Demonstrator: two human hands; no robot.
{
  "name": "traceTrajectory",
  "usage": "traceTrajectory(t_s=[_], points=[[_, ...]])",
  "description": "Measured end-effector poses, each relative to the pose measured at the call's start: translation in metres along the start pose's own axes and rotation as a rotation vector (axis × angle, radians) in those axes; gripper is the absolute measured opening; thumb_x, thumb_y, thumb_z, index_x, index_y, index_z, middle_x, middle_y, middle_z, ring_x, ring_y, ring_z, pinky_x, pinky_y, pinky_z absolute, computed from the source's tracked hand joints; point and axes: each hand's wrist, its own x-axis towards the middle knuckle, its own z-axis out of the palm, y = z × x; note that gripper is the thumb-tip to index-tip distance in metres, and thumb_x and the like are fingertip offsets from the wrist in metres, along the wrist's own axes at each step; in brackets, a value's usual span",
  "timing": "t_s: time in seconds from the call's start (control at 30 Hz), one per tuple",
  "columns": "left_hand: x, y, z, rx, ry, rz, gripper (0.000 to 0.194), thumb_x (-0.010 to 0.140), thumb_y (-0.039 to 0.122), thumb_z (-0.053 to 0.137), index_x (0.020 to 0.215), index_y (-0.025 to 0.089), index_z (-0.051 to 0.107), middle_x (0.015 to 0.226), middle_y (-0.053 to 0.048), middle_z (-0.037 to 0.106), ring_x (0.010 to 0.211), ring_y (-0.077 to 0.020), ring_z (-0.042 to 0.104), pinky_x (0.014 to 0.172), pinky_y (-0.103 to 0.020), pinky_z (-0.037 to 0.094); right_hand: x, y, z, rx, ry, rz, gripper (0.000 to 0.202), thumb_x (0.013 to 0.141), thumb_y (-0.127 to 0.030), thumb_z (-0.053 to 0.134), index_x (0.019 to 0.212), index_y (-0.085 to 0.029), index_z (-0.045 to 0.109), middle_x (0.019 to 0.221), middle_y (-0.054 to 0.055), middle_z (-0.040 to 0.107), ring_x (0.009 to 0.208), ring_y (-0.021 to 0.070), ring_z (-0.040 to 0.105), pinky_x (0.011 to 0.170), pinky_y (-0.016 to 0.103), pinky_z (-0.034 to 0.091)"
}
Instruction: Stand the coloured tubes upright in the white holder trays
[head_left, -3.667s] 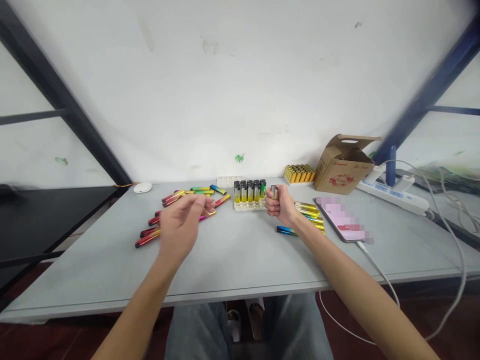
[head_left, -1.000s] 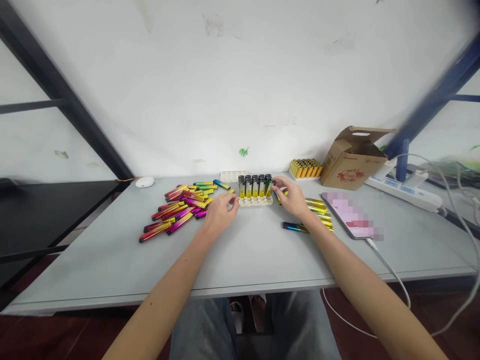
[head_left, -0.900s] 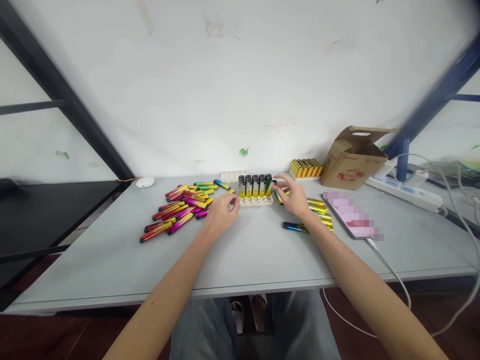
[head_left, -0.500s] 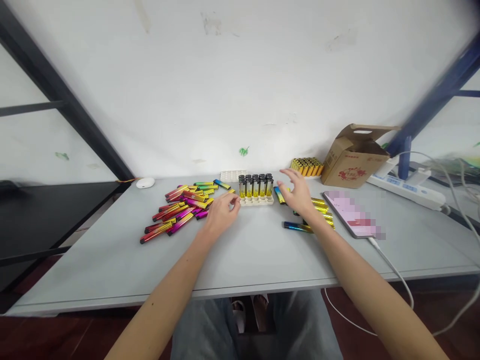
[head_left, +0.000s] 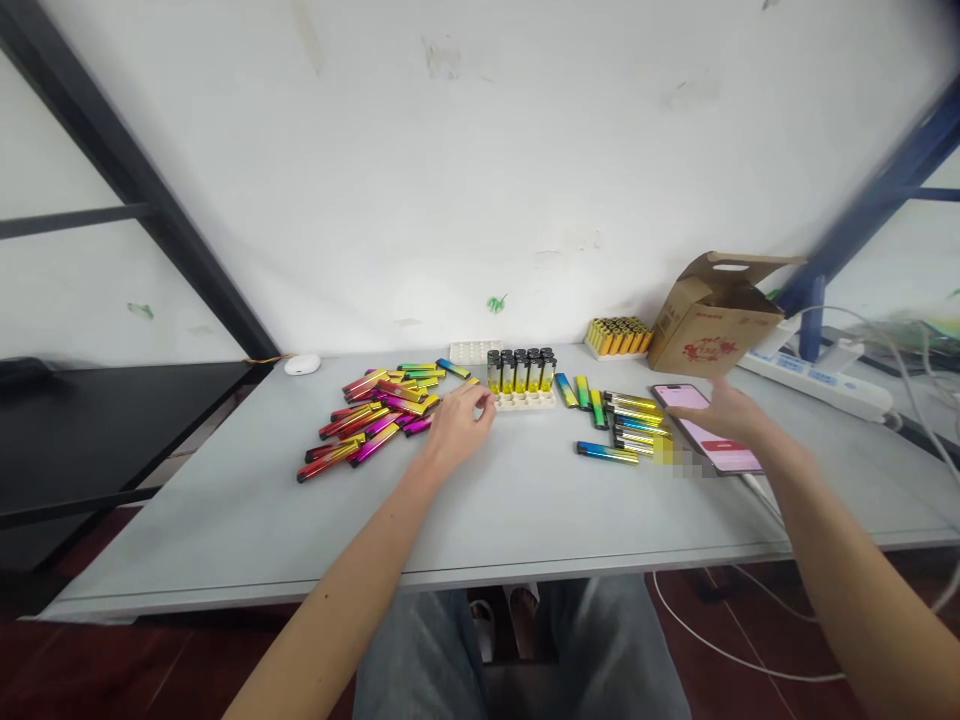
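Observation:
My left hand [head_left: 461, 415] rests on the table with its fingers curled together. Its fingertips are at the left end of a white holed tray [head_left: 525, 401], and what they hold, if anything, is hidden. Several black-topped lighters [head_left: 521, 372] with yellow lower parts stand upright in that tray. My right hand [head_left: 724, 415], smeared by motion, is over a phone [head_left: 726, 453] with its thumb apart from the fingers and nothing visible in it. To its left lie several shiny lighters [head_left: 607, 453] in blue, green and yellow.
A pile of red, purple and gold lighters [head_left: 352, 425] lies left of my left hand. Against the wall are a second white tray [head_left: 476, 352], a tray of orange lighters [head_left: 619, 337], an open cardboard box [head_left: 709, 325] and a white earbud case [head_left: 302, 365]. A power strip [head_left: 817, 383] is at right.
My right hand has moved right, from above the loose blue and yellow lighters to the phone. My left hand stays at the tray's left end. The view has shifted slightly.

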Motion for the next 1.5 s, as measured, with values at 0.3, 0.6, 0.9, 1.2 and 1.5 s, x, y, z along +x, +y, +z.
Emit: traceTrajectory(t_s=[0.3,0.6,0.9,1.2,1.5], points=[[-0.001,-0.002,0.002,-0.028,-0.001,0.003,0.017,0.089,0.024,0.049,0.085,0.02,0.065,0.086,-0.004,0.068,0.082,-0.0179,0.062,0.071,-0.029,0.05,-0.001,-0.009,0.004,-0.028,-0.001,0.089,0.095,0.061,-0.072,0.067,0.13,-0.011,0.041,0.112,0.024,0.063,0.105,0.0405,0.062,0.076,0.047,0.052],[-0.002,-0.002,0.002,-0.022,-0.005,0.015,0.018,0.091,0.024,0.048,0.086,0.02,0.065,0.087,-0.004,0.067,0.082,-0.0174,0.062,0.07,-0.028,0.049,0.011,-0.021,0.007,-0.022,-0.02,0.092,0.089,0.063,-0.068,0.066,0.125,-0.008,0.046,0.115,0.025,0.061,0.111,0.0401,0.058,0.078,0.045,0.051],[-0.001,0.002,0.001,-0.015,-0.017,0.004,0.018,0.09,0.023,0.048,0.084,0.02,0.065,0.086,-0.005,0.067,0.081,-0.0179,0.062,0.068,-0.028,0.048,0.015,-0.017,0.015,-0.041,-0.004,0.095,0.084,0.065,-0.07,0.063,0.123,-0.011,0.05,0.121,0.024,0.059,0.115,0.0416,0.055,0.084,0.048,0.049],[-0.001,0.002,0.001,-0.025,-0.018,0.005,0.019,0.09,0.023,0.048,0.084,0.02,0.065,0.085,-0.004,0.067,0.08,-0.0174,0.061,0.067,-0.028,0.048,0.01,-0.02,0.009,-0.065,-0.027,0.055,0.077,0.071,-0.068,0.061,0.119,-0.009,0.049,0.111,0.029,0.061,0.112,0.0398,0.056,0.082,0.042,0.044],[-0.002,0.001,0.001,-0.024,-0.02,0.004,0.018,0.09,0.022,0.047,0.086,0.02,0.065,0.086,-0.004,0.066,0.081,-0.0174,0.061,0.067,-0.027,0.048,0.01,-0.016,0.012,-0.069,0.005,0.072,0.077,0.065,-0.074,0.062,0.111,-0.012,0.053,0.112,0.026,0.061,0.107,0.041,0.059,0.079,0.048,0.05]])
